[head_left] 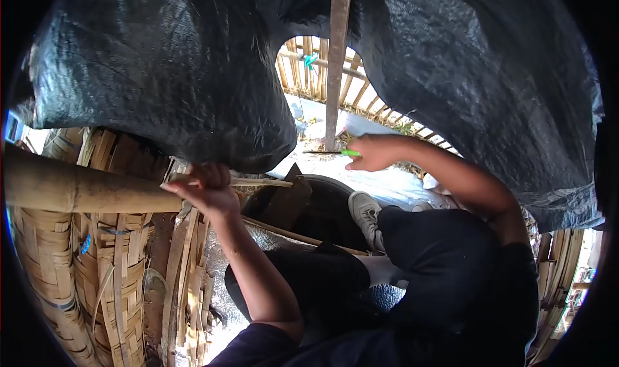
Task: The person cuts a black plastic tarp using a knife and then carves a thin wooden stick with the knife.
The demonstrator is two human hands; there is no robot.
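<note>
My right hand (371,153) is closed around the green handle of a knife (350,153). Its thin dark blade points left, crossing near the foot of an upright wooden post (336,57). On the other side, my left hand (209,188) has its fingers curled in, at the end of a thick bamboo pole (116,188) and just under the black plastic sheet (161,77). A pale bamboo strip (264,182) sticks out to the right beside this hand. What the curled fingers hold, if anything, is hidden.
Below the hands sits a dark round tub (325,206) with a flat board in it. Woven bamboo baskets or panels (45,257) stand at left. The black sheet hangs overhead on both sides. Bamboo slats (309,77) form a fence behind. My shoe (366,215) is beside the tub.
</note>
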